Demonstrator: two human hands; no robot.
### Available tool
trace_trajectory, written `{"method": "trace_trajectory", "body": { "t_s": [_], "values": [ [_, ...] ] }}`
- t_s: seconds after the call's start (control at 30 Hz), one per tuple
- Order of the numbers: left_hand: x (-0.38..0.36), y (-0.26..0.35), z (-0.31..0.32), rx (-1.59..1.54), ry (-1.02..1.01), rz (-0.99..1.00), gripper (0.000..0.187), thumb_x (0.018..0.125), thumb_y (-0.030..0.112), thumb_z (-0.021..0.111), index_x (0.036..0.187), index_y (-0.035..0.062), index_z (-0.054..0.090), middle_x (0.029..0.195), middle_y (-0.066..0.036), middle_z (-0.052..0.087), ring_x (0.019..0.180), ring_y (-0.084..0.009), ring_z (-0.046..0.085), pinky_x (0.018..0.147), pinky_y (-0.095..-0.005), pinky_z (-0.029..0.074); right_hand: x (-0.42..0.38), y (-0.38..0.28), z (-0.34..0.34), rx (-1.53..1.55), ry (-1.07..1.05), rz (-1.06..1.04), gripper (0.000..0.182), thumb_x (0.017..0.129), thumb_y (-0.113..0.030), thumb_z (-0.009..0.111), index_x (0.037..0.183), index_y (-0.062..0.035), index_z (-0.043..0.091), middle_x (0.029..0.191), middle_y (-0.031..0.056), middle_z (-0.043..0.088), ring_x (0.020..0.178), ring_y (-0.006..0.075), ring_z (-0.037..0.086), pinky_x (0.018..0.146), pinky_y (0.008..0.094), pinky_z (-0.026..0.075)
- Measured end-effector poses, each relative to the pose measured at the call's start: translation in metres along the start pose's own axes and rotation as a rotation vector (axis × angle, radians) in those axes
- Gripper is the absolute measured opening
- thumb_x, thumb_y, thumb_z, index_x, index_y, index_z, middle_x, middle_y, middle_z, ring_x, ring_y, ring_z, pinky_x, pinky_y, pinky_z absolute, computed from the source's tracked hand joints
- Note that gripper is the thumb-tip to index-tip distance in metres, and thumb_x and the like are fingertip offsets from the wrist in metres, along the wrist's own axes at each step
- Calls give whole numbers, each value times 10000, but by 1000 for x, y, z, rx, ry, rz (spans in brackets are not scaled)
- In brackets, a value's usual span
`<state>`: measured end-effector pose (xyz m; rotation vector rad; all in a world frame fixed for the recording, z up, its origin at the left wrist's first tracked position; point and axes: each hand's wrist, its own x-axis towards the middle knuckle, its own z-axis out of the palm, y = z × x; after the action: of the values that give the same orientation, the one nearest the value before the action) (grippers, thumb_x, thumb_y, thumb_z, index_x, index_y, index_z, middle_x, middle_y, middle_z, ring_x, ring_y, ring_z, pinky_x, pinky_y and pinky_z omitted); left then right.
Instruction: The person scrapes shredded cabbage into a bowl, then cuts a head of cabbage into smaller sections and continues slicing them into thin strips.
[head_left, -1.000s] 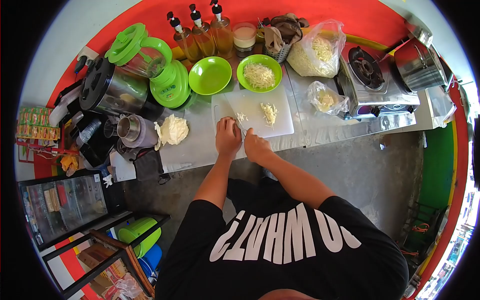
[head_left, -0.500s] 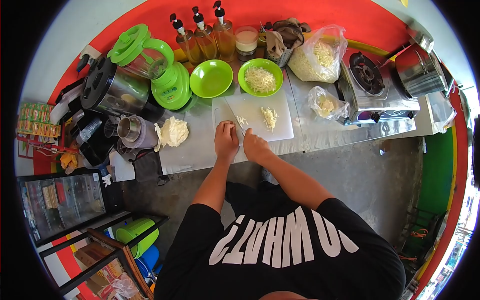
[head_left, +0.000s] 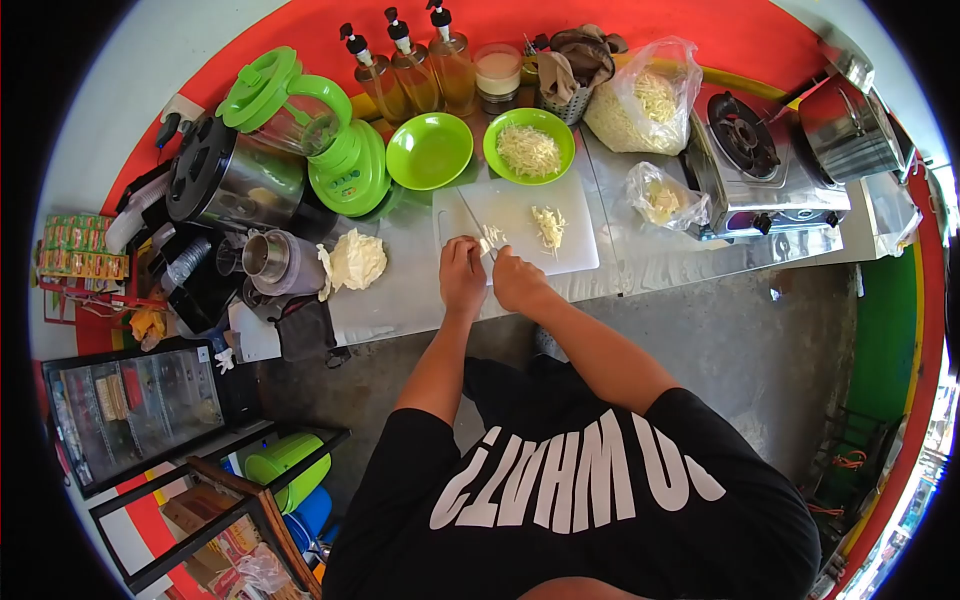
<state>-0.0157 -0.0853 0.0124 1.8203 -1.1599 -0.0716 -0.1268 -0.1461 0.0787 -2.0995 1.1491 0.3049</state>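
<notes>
Left hand pressing shredded cabbage on white cutting board, grip together; right hand at three o'clock, grip clamped on knife.

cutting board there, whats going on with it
A person in a black shirt stands at the counter with both hands at the near edge of the white cutting board. The left hand presses down on a small pale piece of food, and the right hand holds a knife against it. A small pile of shreds lies further back on the board. Behind it, one green bowl holds more shreds and another green bowl holds nothing. A cabbage chunk sits on the counter to the left.
</notes>
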Motion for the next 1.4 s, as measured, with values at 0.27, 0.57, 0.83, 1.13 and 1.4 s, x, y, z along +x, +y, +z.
{"method": "trace_trajectory", "body": {
  "t_s": [0.27,0.57,0.83,1.13,1.4],
  "values": [
    [1,-3,1,-15,9,29,30,933,38,630,959,24,628,1051,-132,664,976,-355,644,837,-425,522,-2,12,12,18,19,24,283,896,-22,576,1131,67,447,1061,353,680,1039,501,681,907,533,553],
    [1,-2,1,223,-10,110,59,943,94,616,1001,92,606,1052,-79,638,1039,-310,586,897,-438,438,-17,28,18,33,-4,-16,285,929,-79,568,1145,53,438,1021,355,681,1014,508,682,903,557,541],
    [-1,4,-1,321,-101,50,104,966,183,603,1041,123,642,1078,-60,618,1036,-302,556,889,-436,419,-35,98,-7,36,76,-55,361,1015,-275,522,1163,36,413,969,380,662,925,576,637,842,626,499],
    [6,12,-5,295,-202,86,134,961,173,608,1070,125,668,1056,-69,610,1000,-313,561,874,-444,441,-51,77,0,161,187,-136,333,1056,-326,492,1143,-8,445,829,328,673,789,556,645,723,637,504],
    [4,8,-2,294,-176,112,143,926,130,645,1065,125,677,1024,-68,605,934,-307,584,824,-431,463,-45,58,-9,32,172,-219,285,1060,-258,488,1131,16,454,807,316,682,785,517,683,705,591,551]
  ]
}}
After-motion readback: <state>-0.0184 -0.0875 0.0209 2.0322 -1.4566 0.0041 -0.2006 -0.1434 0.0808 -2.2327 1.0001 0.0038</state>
